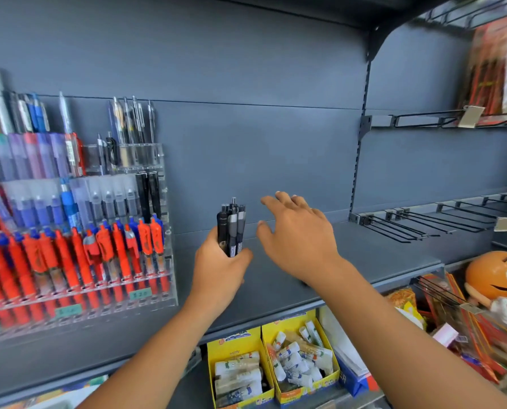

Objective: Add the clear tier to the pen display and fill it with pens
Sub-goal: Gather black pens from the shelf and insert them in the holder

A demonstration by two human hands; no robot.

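A clear acrylic pen display (pixel 169 290) stands on the grey shelf at the left, its stepped rows packed with orange, blue and purple pens. Its top clear tier (pixel 140 156) holds only a few pens. My left hand (pixel 219 273) grips a bunch of black pens (pixel 231 228) upright, just right of the display. My right hand (pixel 296 234) hovers beside the bunch with fingers spread, holding nothing.
The grey shelf (pixel 320 267) stretches right of the display. Black wire hooks (pixel 423 222) jut out at the right. Below the shelf sit yellow boxes of glue sticks (pixel 299 358), and an orange figure (pixel 497 276) with packaged goods is at the lower right.
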